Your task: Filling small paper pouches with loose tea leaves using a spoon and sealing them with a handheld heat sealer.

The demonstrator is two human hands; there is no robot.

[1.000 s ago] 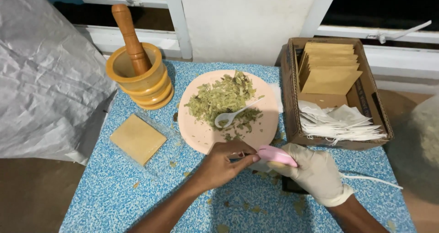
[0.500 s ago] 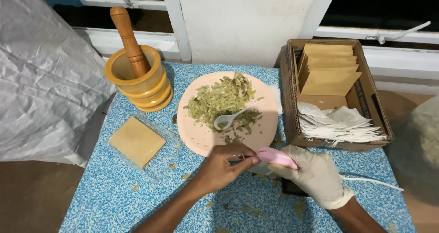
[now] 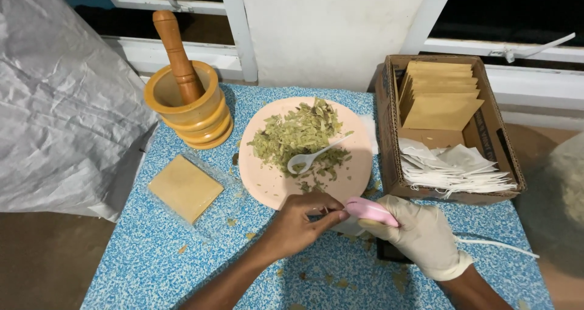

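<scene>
Left hand (image 3: 298,225): one, bare, fingers pinched on something hidden
Right hand (image 3: 420,237): one, gloved, closed around one pink sealer (image 3: 370,211)
Plate (image 3: 267,185): one, pink, dried leaves (image 3: 298,134), one white spoon (image 3: 310,158)
Mortar (image 3: 188,106): one, one pestle (image 3: 176,55)

plate (image 3: 267,185) centre | mortar (image 3: 185,106) left-behind | box (image 3: 389,158) right | hands (image 3: 359,225) before plate
</scene>
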